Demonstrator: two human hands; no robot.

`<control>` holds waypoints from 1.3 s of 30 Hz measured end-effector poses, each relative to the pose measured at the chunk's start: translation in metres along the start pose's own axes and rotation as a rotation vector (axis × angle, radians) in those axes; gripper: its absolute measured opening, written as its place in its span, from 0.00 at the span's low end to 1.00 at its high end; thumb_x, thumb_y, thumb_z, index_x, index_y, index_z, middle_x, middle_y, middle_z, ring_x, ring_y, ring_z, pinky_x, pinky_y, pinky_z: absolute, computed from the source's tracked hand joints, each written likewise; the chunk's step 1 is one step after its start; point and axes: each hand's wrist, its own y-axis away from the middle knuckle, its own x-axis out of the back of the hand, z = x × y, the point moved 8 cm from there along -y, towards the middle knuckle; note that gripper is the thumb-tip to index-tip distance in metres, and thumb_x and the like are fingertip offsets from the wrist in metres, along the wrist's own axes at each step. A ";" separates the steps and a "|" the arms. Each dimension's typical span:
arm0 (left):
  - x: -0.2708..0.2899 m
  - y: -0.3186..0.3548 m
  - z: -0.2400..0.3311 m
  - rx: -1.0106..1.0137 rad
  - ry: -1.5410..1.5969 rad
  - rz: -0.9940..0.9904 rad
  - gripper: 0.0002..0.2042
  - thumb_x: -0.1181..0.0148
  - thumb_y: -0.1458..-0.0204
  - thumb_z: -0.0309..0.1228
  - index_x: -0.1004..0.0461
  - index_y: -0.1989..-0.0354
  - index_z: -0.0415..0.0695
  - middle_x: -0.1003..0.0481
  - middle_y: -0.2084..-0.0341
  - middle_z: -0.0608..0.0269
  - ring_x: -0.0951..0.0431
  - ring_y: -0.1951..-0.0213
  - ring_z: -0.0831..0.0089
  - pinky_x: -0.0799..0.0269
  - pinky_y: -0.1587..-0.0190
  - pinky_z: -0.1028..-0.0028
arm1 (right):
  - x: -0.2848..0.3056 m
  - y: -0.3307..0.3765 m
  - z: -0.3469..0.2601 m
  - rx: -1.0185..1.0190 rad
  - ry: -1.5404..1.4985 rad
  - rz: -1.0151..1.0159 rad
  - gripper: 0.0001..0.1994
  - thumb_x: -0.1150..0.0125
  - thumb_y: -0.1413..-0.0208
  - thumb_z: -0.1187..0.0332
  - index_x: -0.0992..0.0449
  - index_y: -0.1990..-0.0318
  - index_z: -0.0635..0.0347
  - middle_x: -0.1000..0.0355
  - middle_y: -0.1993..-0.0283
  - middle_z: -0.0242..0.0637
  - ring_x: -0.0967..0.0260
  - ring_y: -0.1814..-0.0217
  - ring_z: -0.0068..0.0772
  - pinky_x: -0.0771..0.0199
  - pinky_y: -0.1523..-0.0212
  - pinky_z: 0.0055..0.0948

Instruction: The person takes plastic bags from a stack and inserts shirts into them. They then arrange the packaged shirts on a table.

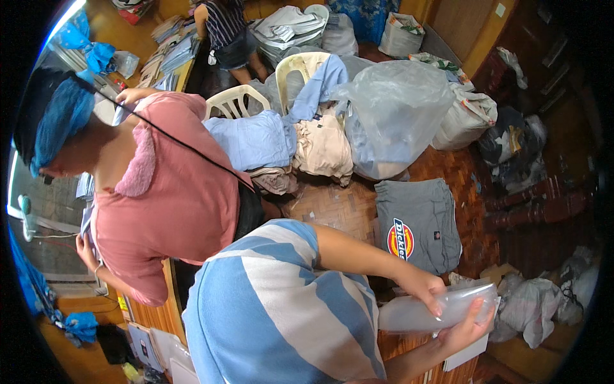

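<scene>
My left hand (pixel 423 289) is closed on the near side of a folded or rolled sheet of clear plastic (pixel 409 314), which looks like packing bags. At its far right end my right hand (pixel 468 328) grips the same plastic, the thumb on top and fingers round the edge. Below it a white flat piece (pixel 467 354) shows partly, over a wooden surface (pixel 396 345). Just above my hands lies a folded grey garment (pixel 419 221) with a colourful printed emblem. My blue and white striped shirt (pixel 275 307) fills the lower middle.
A person in a pink shirt (pixel 173 192) works close on the left; another person (pixel 224 38) stands farther back. Plastic chairs (pixel 236 101) hold piled blue garments (pixel 256 141) and beige garments (pixel 323 150). A large clear bag (pixel 396 109), sacks (pixel 467 118) and bundles (pixel 527 310) crowd the floor.
</scene>
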 end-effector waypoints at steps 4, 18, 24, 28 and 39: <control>-0.013 -0.016 -0.030 0.104 0.402 0.001 0.27 0.36 0.39 0.43 0.30 0.40 0.34 0.21 0.54 0.58 0.21 0.52 0.69 0.24 0.48 0.65 | 0.020 -0.006 0.008 -0.071 -0.060 0.137 0.29 0.33 0.36 0.58 0.32 0.36 0.68 0.29 0.40 0.47 0.28 0.43 0.40 0.26 0.43 0.40; -0.095 -0.017 -0.152 0.925 0.590 -0.243 0.25 0.46 0.39 0.39 0.32 0.37 0.37 0.22 0.47 0.48 0.20 0.47 0.58 0.26 0.41 0.55 | 0.164 0.081 0.068 -0.049 0.113 0.373 0.23 0.39 0.34 0.63 0.30 0.35 0.63 0.27 0.36 0.41 0.32 0.35 0.33 0.35 0.35 0.31; -0.141 -0.017 -0.115 0.856 1.093 -0.680 0.36 0.50 0.39 0.45 0.47 0.27 0.33 0.37 0.34 0.32 0.27 0.40 0.41 0.30 0.38 0.46 | 0.167 0.121 0.041 -0.018 -0.199 0.274 0.25 0.36 0.38 0.61 0.30 0.36 0.62 0.28 0.37 0.42 0.30 0.38 0.34 0.29 0.37 0.35; -0.139 -0.019 -0.111 0.822 1.168 -0.687 0.38 0.50 0.38 0.48 0.48 0.26 0.35 0.39 0.33 0.32 0.26 0.40 0.43 0.29 0.38 0.49 | 0.154 0.118 0.034 0.150 -0.651 0.206 0.39 0.34 0.42 0.50 0.41 0.29 0.61 0.35 0.31 0.47 0.33 0.34 0.38 0.29 0.36 0.38; -0.108 -0.044 -0.057 0.406 -0.932 -0.315 0.44 0.51 0.31 0.48 0.69 0.24 0.32 0.50 0.28 0.31 0.39 0.30 0.40 0.45 0.29 0.59 | 0.135 0.138 0.086 -0.060 -0.571 0.641 0.27 0.37 0.37 0.69 0.37 0.33 0.65 0.30 0.40 0.41 0.29 0.39 0.34 0.27 0.39 0.35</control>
